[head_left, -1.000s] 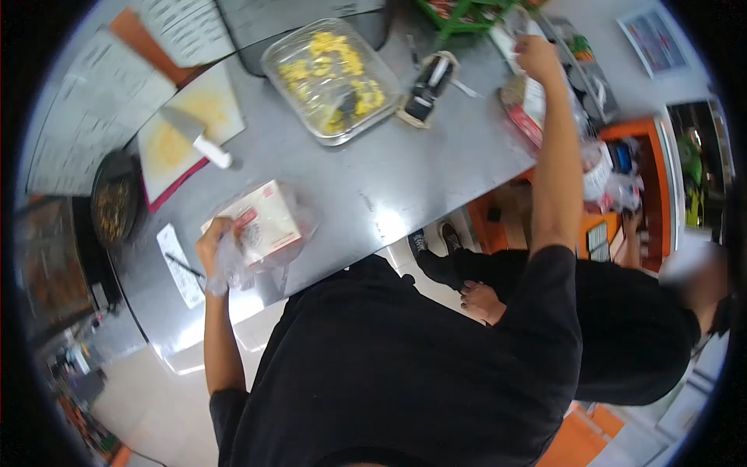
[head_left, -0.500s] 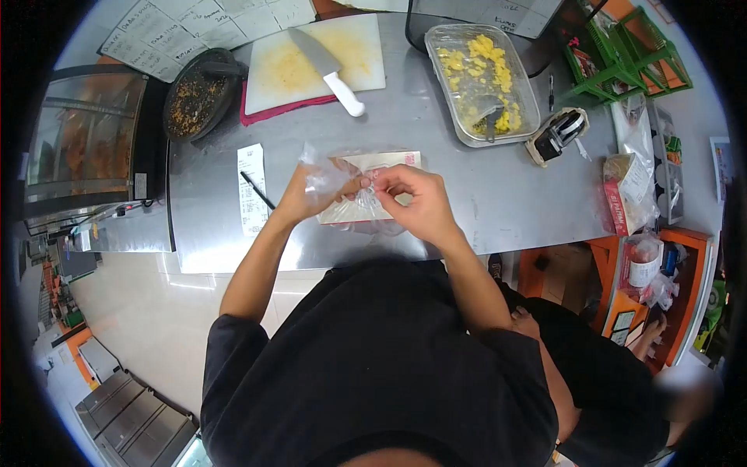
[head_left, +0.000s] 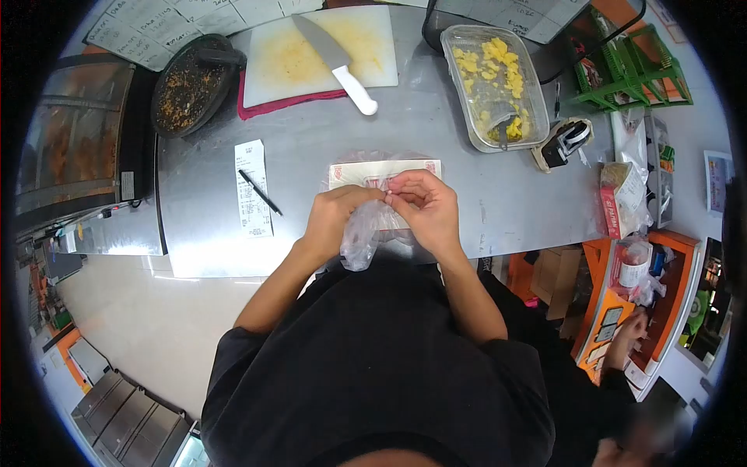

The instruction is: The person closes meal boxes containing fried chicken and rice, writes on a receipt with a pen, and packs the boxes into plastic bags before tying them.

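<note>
A clear plastic bag (head_left: 360,238) lies over a pale flat box with red print (head_left: 420,167) on the metal counter. My left hand (head_left: 331,222) is closed around the bag's gathered neck, and the loose top hangs down toward my body. My right hand (head_left: 432,214) pinches with thumb and fingertips at the same neck, touching the left fingers. What exactly lies between the right fingertips is too small to make out. Left of the box rest a printed receipt (head_left: 253,210) and a black pen (head_left: 261,193) across it.
Behind stand a cutting board (head_left: 268,78) with a knife (head_left: 334,58), a stone mortar (head_left: 175,124), and a plastic tub (head_left: 481,101) of yellow pieces. A tape dispenser (head_left: 562,145) and green basket (head_left: 634,82) are at right. Another person's hand (head_left: 636,323) is by the orange shelf.
The bag's loose top has swung from pointing up-left to hanging toward my body. My left hand has turned over and come lower. The other person's hand at right has shifted.
</note>
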The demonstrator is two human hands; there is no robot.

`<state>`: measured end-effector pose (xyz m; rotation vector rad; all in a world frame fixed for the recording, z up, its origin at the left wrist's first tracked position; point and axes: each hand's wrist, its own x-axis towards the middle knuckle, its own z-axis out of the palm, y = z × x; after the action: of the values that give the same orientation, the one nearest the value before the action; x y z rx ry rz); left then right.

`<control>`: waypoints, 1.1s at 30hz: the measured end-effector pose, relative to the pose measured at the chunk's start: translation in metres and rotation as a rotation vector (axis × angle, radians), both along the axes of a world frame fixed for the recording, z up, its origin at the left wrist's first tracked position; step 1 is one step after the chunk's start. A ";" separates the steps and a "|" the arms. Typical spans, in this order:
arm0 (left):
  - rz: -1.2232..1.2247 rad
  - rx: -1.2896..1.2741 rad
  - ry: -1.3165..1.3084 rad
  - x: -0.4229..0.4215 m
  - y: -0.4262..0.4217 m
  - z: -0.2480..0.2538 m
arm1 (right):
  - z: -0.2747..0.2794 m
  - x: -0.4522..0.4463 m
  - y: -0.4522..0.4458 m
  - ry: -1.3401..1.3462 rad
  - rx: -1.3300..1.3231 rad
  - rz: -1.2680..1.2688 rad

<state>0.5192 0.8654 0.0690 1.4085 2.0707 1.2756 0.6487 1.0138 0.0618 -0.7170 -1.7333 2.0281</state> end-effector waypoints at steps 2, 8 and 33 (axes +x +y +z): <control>0.004 0.031 -0.024 -0.002 0.002 0.004 | 0.001 -0.003 -0.003 -0.021 0.010 -0.013; -0.035 0.010 -0.020 -0.008 0.003 0.000 | 0.003 -0.002 0.002 -0.052 -0.003 0.003; 0.090 -0.298 -0.375 -0.016 0.034 0.032 | 0.000 0.008 0.006 0.160 0.828 0.243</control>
<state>0.5027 0.8992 0.1006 0.8812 1.9774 1.1058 0.6565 1.0196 0.0619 -0.0747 -2.3649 1.2281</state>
